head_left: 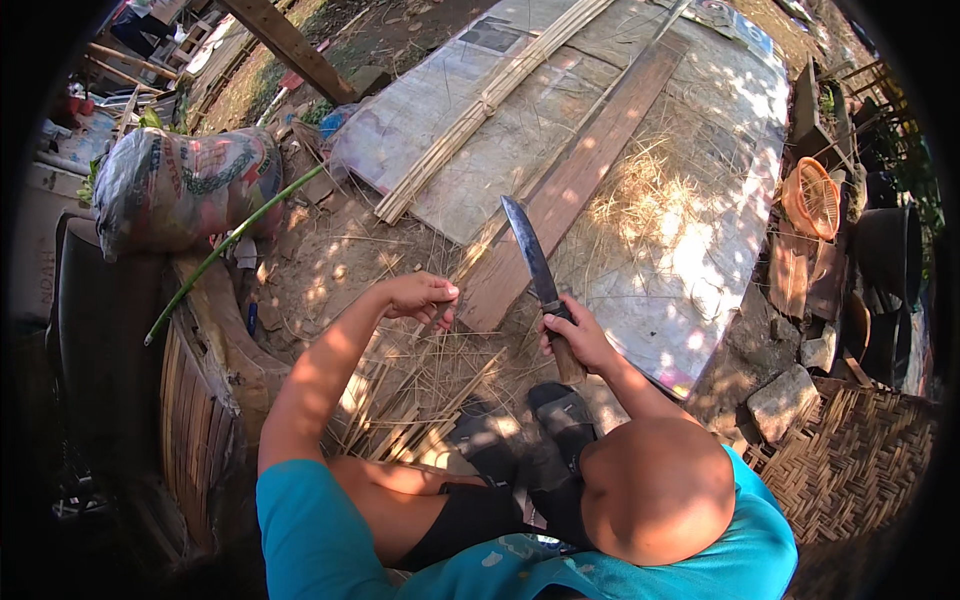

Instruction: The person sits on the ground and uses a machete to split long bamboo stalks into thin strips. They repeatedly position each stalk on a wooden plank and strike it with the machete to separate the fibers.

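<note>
My right hand [580,335] is wrapped round the wooden handle of a large knife [530,245]. Its long dark blade points up and away, over the near part of a brown plank [580,185]. Left of the plank's near end, my left hand [422,297] is closed in a pinch on what looks like a thin bamboo strip [497,232]. That strip runs away along the plank's left edge. Split bamboo pieces [410,425] and thin shavings lie on the ground below my hands. A bundle of long pale bamboo strips [490,100] rests farther off on a sheet.
A worn printed sheet [690,290] covers the ground ahead, with fine shavings [645,200] on it. On the left are a stuffed sack [190,185] and a green stick [235,240]. An orange basket [811,198], a stone [783,402] and a woven mat [850,460] lie right.
</note>
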`<state>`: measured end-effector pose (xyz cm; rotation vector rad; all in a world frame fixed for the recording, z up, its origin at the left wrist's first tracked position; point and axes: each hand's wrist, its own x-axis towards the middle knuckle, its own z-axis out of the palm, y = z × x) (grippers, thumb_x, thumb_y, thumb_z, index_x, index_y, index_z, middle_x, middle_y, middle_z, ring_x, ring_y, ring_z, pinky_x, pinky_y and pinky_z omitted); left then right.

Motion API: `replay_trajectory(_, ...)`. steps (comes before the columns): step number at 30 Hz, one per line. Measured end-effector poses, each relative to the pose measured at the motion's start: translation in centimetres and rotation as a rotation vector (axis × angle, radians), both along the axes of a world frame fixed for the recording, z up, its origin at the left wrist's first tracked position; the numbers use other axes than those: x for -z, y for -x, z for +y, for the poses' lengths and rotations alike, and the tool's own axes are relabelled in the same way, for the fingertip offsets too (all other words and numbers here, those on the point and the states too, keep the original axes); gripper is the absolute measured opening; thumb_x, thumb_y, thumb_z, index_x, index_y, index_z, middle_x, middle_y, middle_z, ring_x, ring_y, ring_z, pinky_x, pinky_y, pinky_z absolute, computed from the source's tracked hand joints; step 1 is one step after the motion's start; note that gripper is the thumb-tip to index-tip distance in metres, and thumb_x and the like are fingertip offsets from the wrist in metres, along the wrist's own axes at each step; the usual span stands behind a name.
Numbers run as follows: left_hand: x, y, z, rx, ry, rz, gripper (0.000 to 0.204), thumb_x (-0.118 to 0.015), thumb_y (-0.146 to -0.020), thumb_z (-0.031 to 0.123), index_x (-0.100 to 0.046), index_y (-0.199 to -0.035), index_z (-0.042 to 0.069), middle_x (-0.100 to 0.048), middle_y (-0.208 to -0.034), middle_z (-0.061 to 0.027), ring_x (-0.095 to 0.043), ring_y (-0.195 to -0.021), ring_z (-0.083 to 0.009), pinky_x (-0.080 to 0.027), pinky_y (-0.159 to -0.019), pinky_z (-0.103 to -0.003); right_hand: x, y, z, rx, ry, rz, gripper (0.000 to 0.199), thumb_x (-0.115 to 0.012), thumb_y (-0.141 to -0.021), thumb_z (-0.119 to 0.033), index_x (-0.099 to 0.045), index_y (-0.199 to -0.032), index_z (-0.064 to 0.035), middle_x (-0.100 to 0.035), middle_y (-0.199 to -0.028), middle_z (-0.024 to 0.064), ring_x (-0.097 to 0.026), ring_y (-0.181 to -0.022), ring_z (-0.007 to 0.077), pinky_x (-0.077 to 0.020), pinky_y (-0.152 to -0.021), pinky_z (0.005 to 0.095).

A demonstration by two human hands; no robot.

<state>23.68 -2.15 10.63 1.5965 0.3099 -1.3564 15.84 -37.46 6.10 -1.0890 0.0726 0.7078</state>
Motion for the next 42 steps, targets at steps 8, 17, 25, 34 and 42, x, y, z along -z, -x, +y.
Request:
replay_trajectory(8,5.5,-10.0,-16.1,0.194,-0.579,-1.035,0.04,-0.05,-0.103,0.037,-0.072,-0.109,0.005,-0.073,-0.109,-0.0199,-0.068,-0.108,-0.0396,-0.053,-0.094,-0.05,5.0,3.4,-0.5,-0.095,-0.079,0.409,0.031,-0.058,-0.107,-0.021,-0.053,-0.131,-0.0031,-0.062,-0.096,0.008,-0.066,-0.078,0.0157,-0.058,-0.067,0.03)
replay_trajectory(17,11.8,-14.1,-26.9,-0.194,-0.592,-0.873,0.036,-0.055,-0.098,0.012,-0.061,-0.131,-0.001,-0.063,-0.128,-0.0229,-0.067,-0.115,-0.0372,-0.056,-0.095,-0.047,0.2,-3.2,-1.7,-0.136,0.324,0.201,0.018,-0.053,-0.107,-0.017,-0.054,-0.115,-0.0015,-0.065,-0.092,0.0086,-0.064,-0.074,0.0161,-0.0555,-0.064,0.0302)
replay_trajectory(25,12.3,-14.3,-26.1,-0.242,-0.549,-1.026,0.029,-0.053,-0.097,0.007,-0.059,-0.122,-0.004,-0.063,-0.12,-0.0269,-0.07,-0.106,-0.0405,-0.06,-0.088,-0.047,3.2,3.3,1.9,-0.474,0.441,-0.284,0.041,-0.061,-0.102,-0.033,-0.058,-0.122,0.0019,-0.071,-0.085,0.011,-0.067,-0.065,0.0183,-0.0553,-0.059,0.0335)
replay_trajectory(34,13.1,-13.4,-26.3,-0.209,-0.517,-1.08,0.031,-0.055,-0.096,0.006,-0.054,-0.124,-0.005,-0.062,-0.118,-0.0256,-0.07,-0.103,-0.0403,-0.06,-0.086,-0.046,3.6,1.6,2.5,-0.305,0.486,-0.129,0.041,-0.062,-0.101,-0.031,-0.06,-0.125,0.0022,-0.072,-0.096,0.0138,-0.068,-0.074,0.0184,-0.0561,-0.066,0.033)
replay_trajectory(42,13.3,-13.6,-26.6,-0.255,-0.502,-1.059,0.031,-0.056,-0.095,0.004,-0.054,-0.124,-0.004,-0.06,-0.122,-0.0252,-0.068,-0.107,-0.0392,-0.06,-0.086,-0.045,0.9,2.2,2.0,-0.569,0.494,-0.088,0.036,-0.057,-0.103,-0.026,-0.06,-0.122,0.0042,-0.066,-0.078,0.0079,-0.062,-0.06,0.0136,-0.0516,-0.054,0.0307)
